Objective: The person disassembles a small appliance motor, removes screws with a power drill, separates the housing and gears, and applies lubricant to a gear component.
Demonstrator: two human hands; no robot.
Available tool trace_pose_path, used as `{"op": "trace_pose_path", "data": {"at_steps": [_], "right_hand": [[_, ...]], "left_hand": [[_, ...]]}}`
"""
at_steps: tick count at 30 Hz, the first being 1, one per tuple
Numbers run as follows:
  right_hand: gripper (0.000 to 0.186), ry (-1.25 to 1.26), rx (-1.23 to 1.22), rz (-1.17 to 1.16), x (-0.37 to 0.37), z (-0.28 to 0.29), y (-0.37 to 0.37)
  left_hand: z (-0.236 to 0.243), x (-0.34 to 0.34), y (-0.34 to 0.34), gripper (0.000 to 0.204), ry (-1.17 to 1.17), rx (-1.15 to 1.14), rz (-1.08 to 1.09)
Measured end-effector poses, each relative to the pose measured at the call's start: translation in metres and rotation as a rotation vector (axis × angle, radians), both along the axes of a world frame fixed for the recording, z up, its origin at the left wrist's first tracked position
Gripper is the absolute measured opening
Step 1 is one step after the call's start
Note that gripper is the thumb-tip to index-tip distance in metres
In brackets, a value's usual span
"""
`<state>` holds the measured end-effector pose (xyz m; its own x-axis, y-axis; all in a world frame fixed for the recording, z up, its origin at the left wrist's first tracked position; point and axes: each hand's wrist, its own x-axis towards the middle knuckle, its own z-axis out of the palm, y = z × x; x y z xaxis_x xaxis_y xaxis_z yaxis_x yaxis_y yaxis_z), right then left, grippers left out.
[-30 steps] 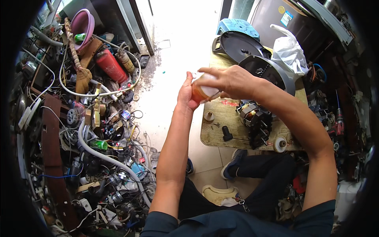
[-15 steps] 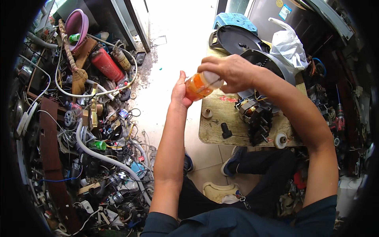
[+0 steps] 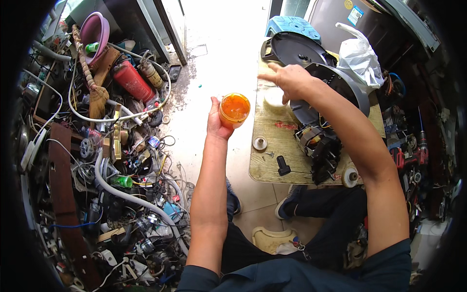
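Far left, off the worktop, the floor is buried in junk: a red cylindrical fire extinguisher (image 3: 132, 80), a pink plastic bowl (image 3: 94, 30), and white hoses and loose wires all over.

Next, the small round tub of orange grease (image 3: 234, 109) is held up by the left hand (image 3: 217, 121), just off the left edge of the light wooden worktop (image 3: 272, 160), out over the pale floor. The left grip is wrapped around the tub's side, fingers pressed on it, and the tub is open with the orange stuff showing.

Over the far left part of the worktop, the round white lid (image 3: 275, 96) is lying flat with the right hand (image 3: 290, 80) right above it, fingers spread and nothing pinched. Whether the lid is actually touched can't be told.

Further right a dark grey appliance housing (image 3: 340, 82) with an exposed motor (image 3: 321, 148) is lying, plus a white plastic bag (image 3: 359, 56) at the far right corner.

Judgement call: the tub is best kept level so nothing slops out, and the lid parked clean side up, away from the edge and the grit.
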<state>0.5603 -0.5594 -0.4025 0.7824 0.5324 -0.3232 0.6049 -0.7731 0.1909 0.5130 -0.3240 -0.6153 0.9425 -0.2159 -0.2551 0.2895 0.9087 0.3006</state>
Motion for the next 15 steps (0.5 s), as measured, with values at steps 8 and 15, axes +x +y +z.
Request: {"op": "trace_pose_path", "data": {"at_steps": [8, 15], "right_hand": [[0.122, 0.205, 0.541, -0.161, -0.022, -0.004, 0.041], [0.102, 0.183, 0.377, -0.148, -0.042, -0.013, 0.047]], "left_hand": [[0.032, -0.008, -0.023, 0.074, -0.06, 0.083, -0.037], [0.018, -0.007, -0.049, 0.052, -0.103, 0.258, 0.244]]}}
